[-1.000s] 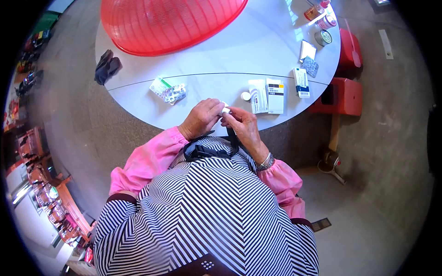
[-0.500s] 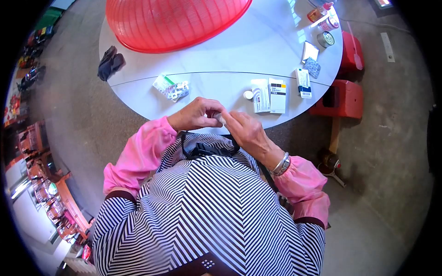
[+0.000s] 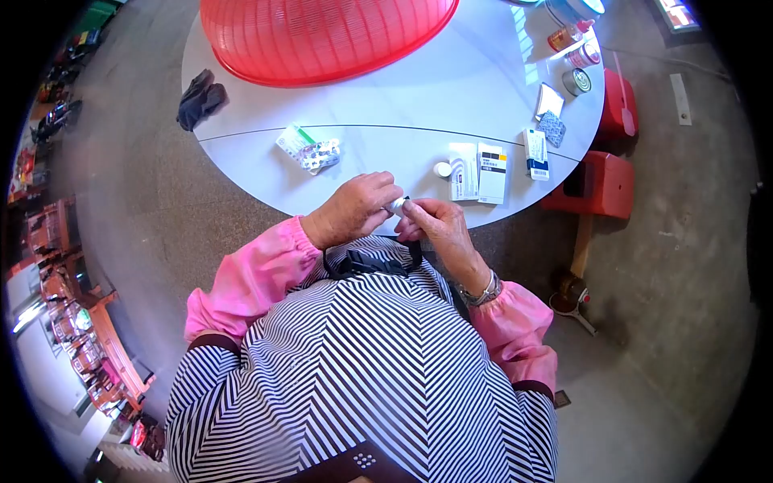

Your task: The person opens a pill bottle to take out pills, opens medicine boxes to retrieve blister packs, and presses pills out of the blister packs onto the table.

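Observation:
My left hand (image 3: 356,208) is closed around a small white bottle (image 3: 396,207), mostly hidden by the fingers, just beyond the table's near edge. My right hand (image 3: 440,229) meets it from the right, its thumb and fingertips pinched at the end of the bottle. To the right on the table, a round white cap (image 3: 442,169) lies beside two medicine boxes, a white one (image 3: 464,172) and one with a black and yellow band (image 3: 492,174). Left of the hands, blister packs (image 3: 320,155) lie on a green and white box (image 3: 295,142).
A red mesh food cover (image 3: 322,40) sits at the back of the white table (image 3: 386,109). Dark cloth (image 3: 200,100) lies at the left edge. A medicine box (image 3: 535,154), a tin (image 3: 576,81) and bottles line the right side. Red stools (image 3: 600,185) stand beyond.
Both hands have turned about the bottle. My left hand now covers it from above, and my right hand has rolled over so its thumb shows. The view has shifted slightly.

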The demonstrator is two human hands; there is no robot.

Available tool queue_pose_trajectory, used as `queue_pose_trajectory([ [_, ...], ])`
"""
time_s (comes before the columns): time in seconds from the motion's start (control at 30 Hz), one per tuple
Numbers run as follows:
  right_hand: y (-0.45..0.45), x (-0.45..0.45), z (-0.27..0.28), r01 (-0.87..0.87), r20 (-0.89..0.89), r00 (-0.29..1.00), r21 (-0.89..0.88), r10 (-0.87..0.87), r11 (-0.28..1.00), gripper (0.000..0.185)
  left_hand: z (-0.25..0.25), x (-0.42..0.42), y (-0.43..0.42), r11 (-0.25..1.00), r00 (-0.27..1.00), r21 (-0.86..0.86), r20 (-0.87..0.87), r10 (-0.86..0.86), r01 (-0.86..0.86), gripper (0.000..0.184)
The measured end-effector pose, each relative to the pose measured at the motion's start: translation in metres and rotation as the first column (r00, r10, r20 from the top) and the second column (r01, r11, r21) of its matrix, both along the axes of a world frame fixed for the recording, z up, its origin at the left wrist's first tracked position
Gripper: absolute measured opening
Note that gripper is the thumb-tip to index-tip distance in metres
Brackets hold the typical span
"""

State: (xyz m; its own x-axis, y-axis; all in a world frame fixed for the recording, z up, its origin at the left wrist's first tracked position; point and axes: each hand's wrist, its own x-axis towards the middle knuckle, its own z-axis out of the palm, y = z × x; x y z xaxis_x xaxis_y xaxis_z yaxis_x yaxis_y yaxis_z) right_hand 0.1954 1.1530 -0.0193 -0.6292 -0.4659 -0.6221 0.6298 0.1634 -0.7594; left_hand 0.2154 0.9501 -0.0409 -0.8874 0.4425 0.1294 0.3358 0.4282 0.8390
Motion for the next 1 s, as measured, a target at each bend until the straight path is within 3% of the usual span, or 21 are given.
queue_pose_trajectory([
  [0.03,-0.002,0.001,-0.004,0.038,0.041,0.998,-0.044,-0.037,0.998,0.031,-0.001,0.001,-0.001,1.0,1.0,0.001,0.01,0.012,-0.012,0.029],
  [0.07,-0.003,0.005,-0.007,-0.027,-0.181,0.983,0.044,0.034,0.999,0.029,-0.003,0.004,-0.002,1.0,0.999,0.002,0.023,0.025,-0.025,0.029],
  [0.13,-0.006,0.013,-0.01,-0.088,-0.562,0.798,0.247,0.217,0.965,0.027,-0.008,0.008,-0.005,0.998,0.997,0.04,0.066,0.048,-0.051,0.03],
  [0.2,-0.008,0.014,-0.012,-0.085,-0.823,0.415,0.389,0.388,0.917,0.033,-0.013,0.012,-0.007,0.99,0.99,0.115,0.124,0.066,-0.08,0.031],
  [0.23,-0.009,0.014,-0.012,-0.058,-0.872,0.18,0.453,0.455,0.89,0.036,-0.014,0.012,-0.009,0.988,0.987,0.136,0.152,0.046,-0.067,0.031],
  [0.5,-0.015,0.012,0.004,-0.254,-0.827,0.054,0.53,0.559,0.809,0.025,-0.011,0.014,-0.029,0.968,0.878,0.245,0.452,-0.158,0.049,0.033],
  [0.6,-0.019,0.007,0.01,-0.319,-0.788,-0.011,0.586,0.615,0.745,0.024,-0.03,0.014,-0.046,0.959,0.843,0.268,0.49,-0.219,0.093,0.032],
  [0.7,-0.02,-0.003,0.014,-0.324,-0.784,0.036,0.578,0.62,0.75,0.022,-0.041,0.015,-0.063,0.904,0.765,0.423,0.603,-0.225,-0.068,0.028],
  [0.77,-0.018,-0.016,-0.006,-0.264,-0.784,0.139,0.559,0.605,0.786,0.021,-0.038,0.015,-0.068,0.872,0.711,0.467,0.662,-0.235,-0.147,0.03],
  [0.8,-0.019,-0.021,-0.026,-0.221,-0.792,0.251,0.513,0.556,0.83,0.017,-0.031,0.015,-0.069,0.855,0.699,0.485,0.676,-0.233,-0.184,0.031],
  [0.93,-0.022,-0.037,-0.112,-0.066,-0.605,0.164,0.782,0.78,0.62,0.016,-0.025,0.021,-0.066,0.748,0.663,0.576,0.705,-0.252,-0.328,0.033],
  [1.0,-0.019,-0.042,-0.154,-0.041,-0.482,0.122,0.871,0.868,0.489,0.015,-0.017,0.022,-0.063,0.743,0.713,0.601,0.656,-0.248,-0.295,0.034],
])
